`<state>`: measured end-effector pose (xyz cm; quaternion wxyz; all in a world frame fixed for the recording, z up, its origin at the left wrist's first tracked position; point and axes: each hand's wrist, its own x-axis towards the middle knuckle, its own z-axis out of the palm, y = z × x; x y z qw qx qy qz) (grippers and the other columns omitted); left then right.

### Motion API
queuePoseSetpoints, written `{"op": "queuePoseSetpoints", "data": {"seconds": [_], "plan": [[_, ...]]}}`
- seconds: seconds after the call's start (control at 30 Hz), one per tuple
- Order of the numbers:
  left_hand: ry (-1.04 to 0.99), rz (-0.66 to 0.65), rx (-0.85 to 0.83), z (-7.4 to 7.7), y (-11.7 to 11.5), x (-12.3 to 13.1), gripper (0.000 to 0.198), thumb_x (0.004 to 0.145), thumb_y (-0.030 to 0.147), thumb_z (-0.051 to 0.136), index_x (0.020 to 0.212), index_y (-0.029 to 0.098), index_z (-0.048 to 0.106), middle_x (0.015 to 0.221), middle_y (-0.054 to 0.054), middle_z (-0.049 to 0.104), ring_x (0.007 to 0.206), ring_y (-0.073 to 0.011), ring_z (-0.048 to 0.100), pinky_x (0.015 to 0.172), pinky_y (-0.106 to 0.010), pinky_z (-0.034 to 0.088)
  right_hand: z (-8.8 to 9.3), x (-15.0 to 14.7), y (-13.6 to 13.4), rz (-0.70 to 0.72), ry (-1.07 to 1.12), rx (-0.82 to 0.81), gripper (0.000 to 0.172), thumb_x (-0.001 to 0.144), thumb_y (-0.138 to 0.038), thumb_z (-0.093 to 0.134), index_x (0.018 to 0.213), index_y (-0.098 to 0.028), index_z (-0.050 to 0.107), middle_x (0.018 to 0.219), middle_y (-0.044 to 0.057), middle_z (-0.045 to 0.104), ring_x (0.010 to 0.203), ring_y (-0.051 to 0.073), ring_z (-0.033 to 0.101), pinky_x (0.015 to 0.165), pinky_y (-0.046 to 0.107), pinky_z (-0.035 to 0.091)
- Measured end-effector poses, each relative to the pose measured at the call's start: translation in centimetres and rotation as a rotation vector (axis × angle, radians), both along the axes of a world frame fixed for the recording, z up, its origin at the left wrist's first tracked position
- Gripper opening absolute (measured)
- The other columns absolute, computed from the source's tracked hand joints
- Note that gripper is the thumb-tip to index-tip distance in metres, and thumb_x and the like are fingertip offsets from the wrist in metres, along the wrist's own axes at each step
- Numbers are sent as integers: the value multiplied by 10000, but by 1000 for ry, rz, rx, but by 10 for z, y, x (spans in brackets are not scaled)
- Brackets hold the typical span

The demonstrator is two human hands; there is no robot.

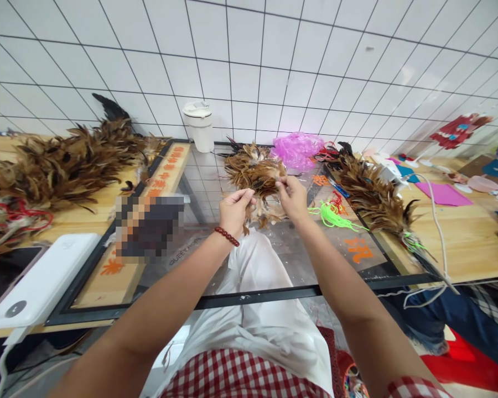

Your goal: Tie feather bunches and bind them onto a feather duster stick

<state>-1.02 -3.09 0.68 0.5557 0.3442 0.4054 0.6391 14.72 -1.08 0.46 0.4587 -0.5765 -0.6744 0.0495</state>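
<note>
My left hand [234, 210] and my right hand [292, 196] are raised over a glass table top [274, 249], close together. Both pinch brown feathers [255, 174] from a small bunch held between them; some feather tips hang below my fingers. My left wrist wears a dark red bead bracelet [227, 236]. Behind the hands more brown feathers lie on the glass.
A big pile of brown feathers [62, 160] lies at the left, another feather bundle [373, 199] at the right. A white cup [199, 126], pink plastic bag [297, 150], neon green cords [334, 214], a white power bank [41, 282] and a white cable [437, 237] sit around.
</note>
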Motion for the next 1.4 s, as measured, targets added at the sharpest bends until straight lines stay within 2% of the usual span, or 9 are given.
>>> {"op": "queuePoseSetpoints", "data": {"seconds": [0.17,0.3,0.53,0.77,0.87,1.03,1.17,1.27,1.4], "plan": [[-134,-63,-123,1,6,-7,283,564,302,824,725,125,674,553,10,597,492,-66,533,513,-203,444,22,6,-27,409,-179,115,274,910,-196,410,926,-210,683,894,67,650,881,183,571,829,332,425],[-94,-197,-154,-1,6,-9,287,527,287,844,675,110,674,632,-39,650,567,-104,592,566,-243,488,24,2,-36,564,-318,64,316,884,-140,425,949,-234,719,912,70,660,879,183,570,814,341,437],[57,-314,-184,-2,1,-4,264,523,254,848,679,97,704,610,-60,661,498,-107,579,474,-221,431,5,-5,-29,301,-144,-23,276,849,-188,514,1065,-205,685,927,62,731,865,195,661,821,324,493],[95,-338,-183,-1,-1,-5,220,555,234,829,649,89,694,552,-37,616,430,-71,507,437,-208,373,-1,-13,-32,305,-156,23,397,887,-185,454,1263,-214,578,1027,49,729,972,198,659,908,328,477],[130,-384,-171,0,-1,-5,237,556,251,832,673,89,705,540,-34,608,429,-66,487,446,-211,365,2,-9,-32,228,-234,32,401,889,-227,492,1282,-206,566,1028,67,724,957,217,647,894,340,465],[96,-288,-91,0,2,-7,266,551,324,829,611,116,673,538,-9,586,458,-62,477,454,-201,345,14,16,-27,64,-269,11,209,842,-268,578,979,-196,719,923,83,710,873,223,627,791,332,461],[120,-139,-40,-1,3,-8,296,550,373,823,616,120,683,580,-12,620,522,-68,510,512,-195,386,17,25,-26,300,-299,-215,127,764,-235,646,841,-190,736,813,44,700,769,175,616,727,280,445],[52,-126,-57,0,3,-7,324,561,404,812,627,122,666,583,-15,630,498,-73,516,494,-198,400,13,21,-26,413,-359,-327,106,713,-197,661,788,-182,733,749,33,686,729,166,596,691,264,421],[-58,-60,-96,2,5,-7,294,596,358,806,666,125,641,559,-3,623,473,-75,535,493,-197,432,13,13,-26,195,-95,-258,124,760,-226,572,727,-173,679,646,2,628,596,123,525,595,238,374]]}}
